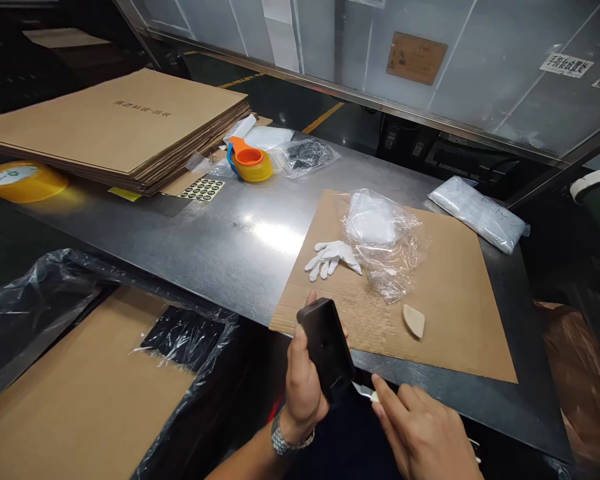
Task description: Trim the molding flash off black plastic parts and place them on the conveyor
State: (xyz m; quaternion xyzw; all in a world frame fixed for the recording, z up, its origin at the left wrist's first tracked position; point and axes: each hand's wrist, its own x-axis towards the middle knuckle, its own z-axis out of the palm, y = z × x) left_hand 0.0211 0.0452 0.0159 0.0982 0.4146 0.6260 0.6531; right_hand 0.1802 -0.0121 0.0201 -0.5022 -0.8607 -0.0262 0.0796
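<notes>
A black rectangular part (325,343) with a hollow face is tilted in front of the table's near edge. Around its left side wraps my left hand (303,383), which has a metal watch at the wrist. My right hand (420,427) grips a small knife (365,391) with a pale handle, most of it hidden in the fingers. The blade tip is at the lower right edge of the black part; whether they touch is hard to tell. Beyond them, a white glove (333,259) and a beige wedge-shaped piece (413,322) lie on a cardboard sheet (460,300).
Clear plastic bags (380,233) lie on the cardboard, and a wrapped white packet (480,212) is at the right. Stacked cardboard (115,120), yellow tape (23,180) and an orange tape dispenser (250,160) are farther left. A plastic-lined box (80,387) stands at lower left.
</notes>
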